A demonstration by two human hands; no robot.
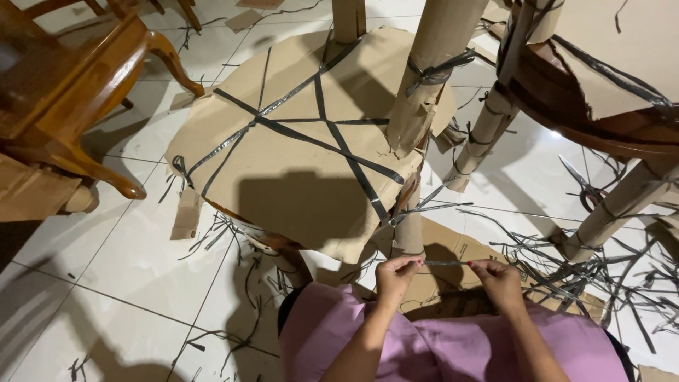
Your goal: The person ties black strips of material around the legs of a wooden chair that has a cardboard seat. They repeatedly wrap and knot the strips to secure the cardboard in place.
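Both hands sit low in the view, just below the cardboard-wrapped chair seat (297, 152), which serves as the landmark here. Left hand (396, 277) pinches one end of a thin dark strap (447, 263); right hand (499, 281) pinches the other end. Fingers of both are closed tight on it, thumb against forefinger, nothing else held. The strap runs straight and nearly level between the two hands, pulled taut, just in front of the pink garment (453, 343) on the person's lap.

Judgement on doing this well: keep the strap flat and untwisted between the pinches, hold even tension so it does not slip from the fingertips, and grip close to the ends so a long working length stays free. The strap looks narrow and slick, so a firm pinch probably matters more than force.

The seat is bound with crossing dark straps over brown cardboard. Its wrapped legs (431, 78) rise beyond it, tied with the same strap. Right of the seat stands a second wrapped chair (601, 85), its cardboard torn in places. Left of the seat, a bare wooden chair (71, 85) with curved legs.

Floor: white glossy tiles (127, 283), hard light and sharp shadows. Strap offcuts (608, 272) lie scattered thick to the right of the seat, thinner below and left of it. A flat cardboard sheet (460, 247) lies under the hands. Scissors (587, 191) appear to lie among the offcuts; not certain.
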